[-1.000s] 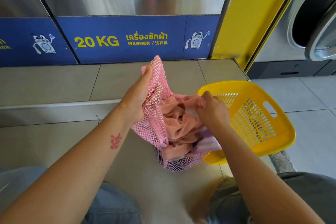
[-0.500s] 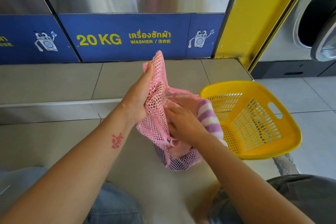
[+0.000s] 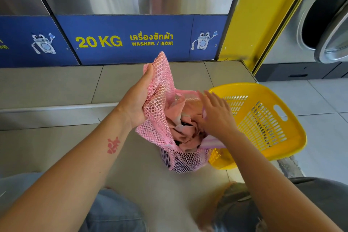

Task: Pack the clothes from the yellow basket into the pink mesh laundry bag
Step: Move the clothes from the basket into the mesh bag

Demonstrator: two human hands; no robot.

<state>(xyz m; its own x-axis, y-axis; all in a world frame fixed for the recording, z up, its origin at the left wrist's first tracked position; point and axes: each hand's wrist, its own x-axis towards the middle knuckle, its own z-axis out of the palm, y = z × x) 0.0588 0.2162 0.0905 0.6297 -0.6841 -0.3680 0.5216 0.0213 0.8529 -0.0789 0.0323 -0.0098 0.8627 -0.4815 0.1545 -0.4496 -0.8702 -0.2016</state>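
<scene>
The pink mesh laundry bag [image 3: 162, 124] stands on the tiled floor with its mouth held up. My left hand [image 3: 138, 100] grips the bag's left rim. Pink clothes [image 3: 185, 128] and a purple-and-white striped cloth [image 3: 211, 142] fill the opening. My right hand [image 3: 216, 115] lies flat on the clothes at the bag's mouth, fingers spread, thumb tucked among the folds. The yellow basket [image 3: 290, 132] sits just right of the bag, tilted, and I see no clothes in it.
A steel washer with a blue "20 KG" panel [image 3: 131, 39] stands behind a raised tiled step [image 3: 56, 88]. A yellow pillar [image 3: 263, 15] and another washer [image 3: 323, 20] are at the right. My knees in jeans fill the bottom.
My right hand pushed the striped cloth down into the bag, then drew back up and opened flat over the clothes. The left hand kept its grip on the rim.
</scene>
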